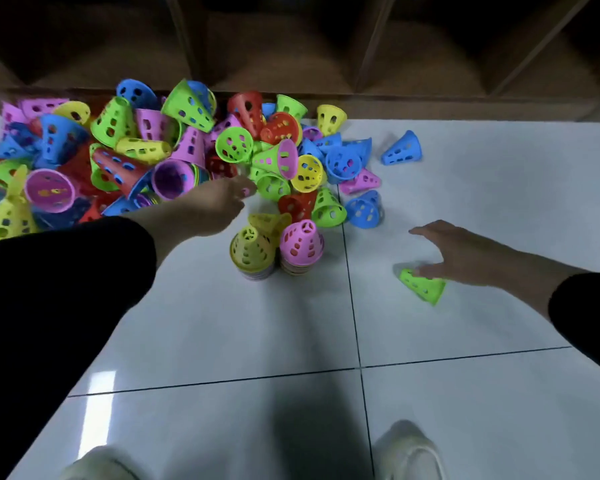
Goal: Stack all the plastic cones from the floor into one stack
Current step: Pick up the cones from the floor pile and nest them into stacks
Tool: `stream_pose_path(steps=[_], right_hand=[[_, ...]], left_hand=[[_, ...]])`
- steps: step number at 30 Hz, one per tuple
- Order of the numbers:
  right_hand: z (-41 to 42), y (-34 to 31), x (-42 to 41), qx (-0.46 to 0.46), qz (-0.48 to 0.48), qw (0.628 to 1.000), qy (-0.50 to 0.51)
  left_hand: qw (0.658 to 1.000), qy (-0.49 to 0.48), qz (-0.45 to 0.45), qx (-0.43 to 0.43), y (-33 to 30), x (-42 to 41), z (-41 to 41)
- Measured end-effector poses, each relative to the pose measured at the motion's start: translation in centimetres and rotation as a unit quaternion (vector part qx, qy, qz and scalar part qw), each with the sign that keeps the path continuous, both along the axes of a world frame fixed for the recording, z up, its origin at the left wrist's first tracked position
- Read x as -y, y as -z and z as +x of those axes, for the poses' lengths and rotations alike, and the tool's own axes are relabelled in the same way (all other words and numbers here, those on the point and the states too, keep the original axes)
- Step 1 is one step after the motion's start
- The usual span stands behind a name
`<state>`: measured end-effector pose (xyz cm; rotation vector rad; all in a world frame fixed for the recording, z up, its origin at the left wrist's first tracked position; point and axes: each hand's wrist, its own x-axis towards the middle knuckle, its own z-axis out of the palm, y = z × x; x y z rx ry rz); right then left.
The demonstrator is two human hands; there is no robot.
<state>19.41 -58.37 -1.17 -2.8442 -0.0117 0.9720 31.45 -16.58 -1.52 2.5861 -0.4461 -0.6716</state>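
A big heap of perforated plastic cones (146,150) in green, blue, pink, yellow and red covers the floor at the left and centre back. In front of it stand two short stacks, one topped by a yellow cone (252,252) and one by a pink cone (302,247). My left hand (215,206) reaches into the heap's front edge. A bit of pink shows at its fingertips, and the grip is hidden. My right hand (461,251) hovers low with fingers spread, its thumb touching a green cone (425,289) that lies on its side on the floor.
A lone blue cone (402,148) lies right of the heap. Dark wooden shelving (361,64) runs along the back. My two shoes (409,452) stand at the bottom edge on the white tiled floor (482,393).
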Motion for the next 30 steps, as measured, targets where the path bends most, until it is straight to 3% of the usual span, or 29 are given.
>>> stream_pose_path(steps=[6,13,17,19,23,30], right_hand=[[-4.8,3.7,2.4,-0.058,-0.015,0.997,0.048],[-5.4,7.3,-0.9,0.019,0.039,0.993,0.113],[-4.3,7.6,-2.4,0.017,0.020,0.993,0.112],[-3.4,6.6,-3.6,0.064,0.059,0.988,0.127],[-0.8,3.1,-6.7,0.181,0.189,0.939,0.223],[2.8,-2.2,-12.6,0.247,0.391,0.855,0.234]], left_hand=[[0.980,0.175,0.089,0.009,2.7,0.0,1.8],[0.934,0.318,0.151,0.063,4.9,0.7,1.8],[0.939,0.296,0.163,0.068,5.3,1.0,1.7],[0.946,0.281,0.155,0.047,5.5,1.2,1.7],[0.965,0.242,0.099,0.037,5.8,1.6,1.6],[0.987,0.147,0.062,0.019,6.3,-0.1,1.9]])
